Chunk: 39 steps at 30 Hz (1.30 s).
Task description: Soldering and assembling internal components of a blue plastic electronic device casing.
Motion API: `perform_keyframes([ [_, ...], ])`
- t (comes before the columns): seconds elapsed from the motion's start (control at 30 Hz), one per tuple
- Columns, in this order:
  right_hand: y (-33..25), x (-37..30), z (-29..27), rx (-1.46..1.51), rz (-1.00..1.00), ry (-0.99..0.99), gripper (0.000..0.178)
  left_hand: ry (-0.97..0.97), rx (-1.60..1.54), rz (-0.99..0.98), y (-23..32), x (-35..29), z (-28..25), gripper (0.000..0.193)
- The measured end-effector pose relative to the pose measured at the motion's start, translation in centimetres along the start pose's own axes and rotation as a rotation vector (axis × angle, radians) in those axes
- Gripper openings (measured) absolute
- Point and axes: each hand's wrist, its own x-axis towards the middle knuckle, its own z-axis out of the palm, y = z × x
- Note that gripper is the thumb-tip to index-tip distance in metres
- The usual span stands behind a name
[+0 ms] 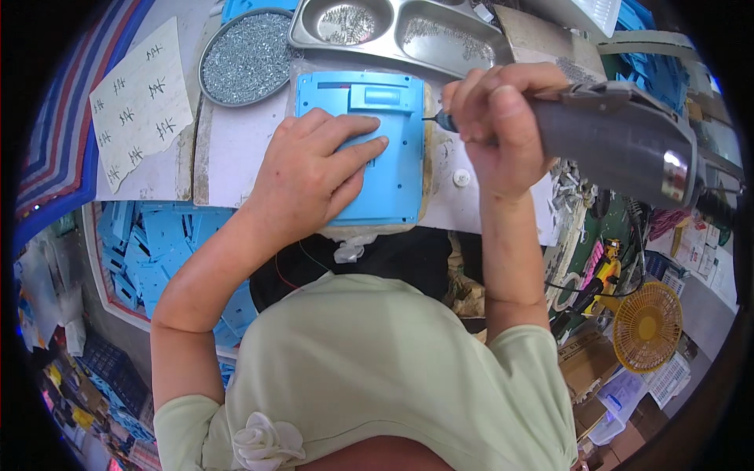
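Observation:
A light blue plastic panel (pixel 404 169) lies on a padded block in front of me, with a raised rectangular part near its far edge. My left hand (pixel 310 169) rests on its left half, index and middle fingers stretched out flat across the surface. In my right hand (pixel 506 118) is a grey electric screwdriver (pixel 616 137), its body lying sideways to the right. The fingers wrap around its front end. Its thin dark bit points left, with the tip at the panel's right edge; whether it touches is unclear.
Beyond the panel stand a round tray of small screws (pixel 247 59) and a steel compartment tray (pixel 400 35) with small metal parts. A bin of blue plastic pieces (pixel 145 259) is at left, below marked paper (pixel 141 102). A yellow fan (pixel 648 326) stands at right.

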Motion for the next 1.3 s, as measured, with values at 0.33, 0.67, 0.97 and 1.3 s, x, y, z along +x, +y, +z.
perform_keyframes([
  [0.33, -3.3, -4.1, 1.8, 0.189, 0.079, 0.044, 0.023, 0.103, -0.136, -0.071, -1.3, 0.1, -0.7, 0.039],
  [0.67, -2.8, -4.2, 2.6, 0.045, 0.082, 0.027, 0.023, 0.100, 0.059, 0.000, -4.2, 3.4, -0.2, 0.034],
  [0.97, -8.8, 0.1, -2.2, 0.236, -0.068, -0.066, 0.031, 0.462, 0.045, -0.187, -3.3, -8.2, -10.8, 0.031],
  [1.3, -3.5, 4.0, 3.0, 0.309, 0.068, -0.096, 0.023, 1.521, -0.252, -1.725, -9.0, -50.6, -8.3, 0.068],
])
